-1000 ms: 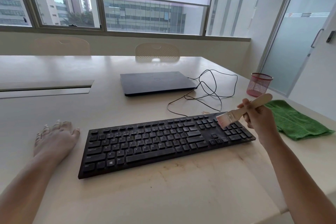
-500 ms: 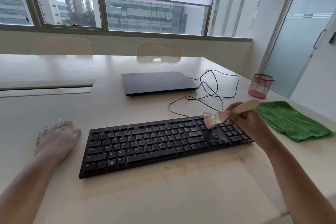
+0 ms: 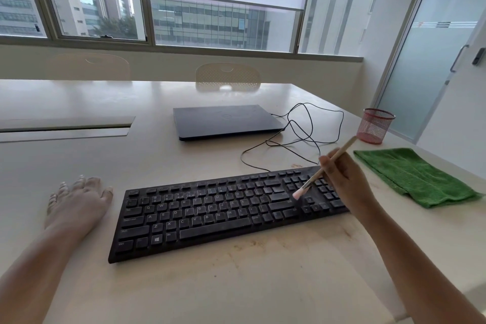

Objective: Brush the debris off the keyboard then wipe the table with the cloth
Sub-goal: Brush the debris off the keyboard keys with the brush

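A dusty black keyboard lies across the pale table. My right hand grips a wooden-handled brush over the keyboard's right end. Its pale bristles touch the keys beside the arrow cluster. My left hand rests flat on the table just left of the keyboard, fingers spread. A folded green cloth lies on the table to the right of the keyboard, apart from both hands. Brownish smudges mark the table in front of the keyboard.
A closed dark laptop sits behind the keyboard, with a loose black cable looping between them. A red mesh cup stands near the right table edge. A chair back shows at the far side.
My right hand has swung the brush leftward and down, from the keyboard's far right corner onto the keys near the arrow cluster. My left hand has stayed put.
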